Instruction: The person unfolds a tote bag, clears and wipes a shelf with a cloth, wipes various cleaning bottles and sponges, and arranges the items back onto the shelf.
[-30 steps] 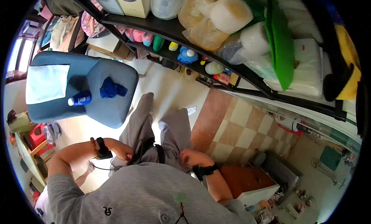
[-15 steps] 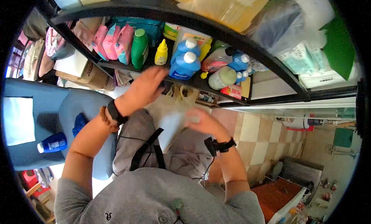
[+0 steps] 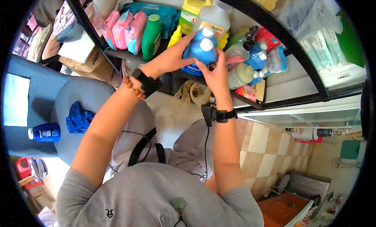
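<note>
On the dark shelf, my left hand (image 3: 174,58) and my right hand (image 3: 216,76) close around the front blue bottle (image 3: 203,54) with a white cap, one from each side. Their thumbs meet near its front. A second blue bottle (image 3: 199,37) stands right behind it. To the left of my left hand are a yellow bottle (image 3: 175,37) with a pointed tip and a green bottle (image 3: 151,39). Beside my right hand is a bottle with a pale green cap (image 3: 241,75). The far fingers of both hands are partly hidden.
Pink packs (image 3: 124,33) line the shelf's left end. A yellow jug (image 3: 190,13) and a large translucent jug (image 3: 214,19) stand at the back. The black shelf frame (image 3: 290,37) curves overhead. A blue chair (image 3: 80,97) at left bears a dark blue bottle (image 3: 45,132) and blue cloth (image 3: 79,117).
Both hands have moved up to the shelf and taken hold of the front blue bottle. The view has shifted, showing more of the shelf's back.
</note>
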The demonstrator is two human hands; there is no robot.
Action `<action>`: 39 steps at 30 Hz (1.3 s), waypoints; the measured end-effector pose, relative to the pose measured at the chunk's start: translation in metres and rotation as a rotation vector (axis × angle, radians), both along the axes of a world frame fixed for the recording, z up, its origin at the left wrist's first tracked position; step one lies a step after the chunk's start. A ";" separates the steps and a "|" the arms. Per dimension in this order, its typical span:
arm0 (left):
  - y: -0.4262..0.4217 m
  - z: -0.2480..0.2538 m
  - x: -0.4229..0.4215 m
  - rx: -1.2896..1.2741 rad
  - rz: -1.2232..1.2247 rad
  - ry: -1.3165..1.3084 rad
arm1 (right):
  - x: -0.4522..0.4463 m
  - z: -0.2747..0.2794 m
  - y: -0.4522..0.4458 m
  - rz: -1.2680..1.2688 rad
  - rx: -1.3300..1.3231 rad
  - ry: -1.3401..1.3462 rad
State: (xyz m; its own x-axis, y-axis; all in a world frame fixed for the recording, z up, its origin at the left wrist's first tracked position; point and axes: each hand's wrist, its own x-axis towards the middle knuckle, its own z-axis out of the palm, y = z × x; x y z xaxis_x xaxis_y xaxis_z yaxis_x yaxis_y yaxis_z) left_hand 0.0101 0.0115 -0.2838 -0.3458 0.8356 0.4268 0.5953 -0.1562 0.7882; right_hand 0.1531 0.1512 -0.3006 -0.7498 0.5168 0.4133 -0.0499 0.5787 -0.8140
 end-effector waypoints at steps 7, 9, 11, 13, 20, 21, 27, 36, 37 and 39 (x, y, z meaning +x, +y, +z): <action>0.025 -0.004 -0.014 0.030 -0.072 -0.293 | -0.004 -0.004 0.015 0.117 -0.044 -0.002; 0.022 0.002 -0.016 -0.025 -0.072 -0.245 | -0.004 -0.001 0.013 0.097 -0.029 -0.002; 0.021 0.004 -0.017 0.005 -0.068 -0.209 | -0.006 0.005 0.012 0.104 -0.028 0.003; 0.018 0.011 -0.015 0.002 -0.105 -0.179 | -0.004 0.011 0.009 0.089 -0.023 0.018; 0.027 0.017 -0.010 0.067 -0.069 -0.004 | -0.001 0.029 0.023 -0.005 0.065 -0.026; 0.028 0.016 -0.011 0.084 -0.049 0.063 | 0.000 0.029 0.025 0.017 0.052 -0.070; 0.018 0.002 -0.006 0.185 0.129 0.125 | 0.005 0.027 0.027 0.133 -0.179 0.020; -0.010 0.071 0.030 0.160 0.086 0.207 | 0.024 0.079 -0.003 0.131 0.122 0.005; -0.015 0.082 0.032 0.342 0.061 0.341 | 0.032 0.093 -0.014 0.117 0.121 0.033; -0.038 0.111 0.050 0.245 -0.013 0.269 | 0.050 0.111 -0.032 0.074 0.252 0.027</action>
State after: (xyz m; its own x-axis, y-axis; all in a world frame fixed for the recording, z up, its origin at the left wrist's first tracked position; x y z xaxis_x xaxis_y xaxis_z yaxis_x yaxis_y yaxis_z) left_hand 0.0599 -0.0266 -0.1732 -0.1842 0.7004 0.6895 0.7731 -0.3300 0.5417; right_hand 0.2035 0.1191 -0.1894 -0.7689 0.3390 0.5421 -0.1196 0.7567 -0.6428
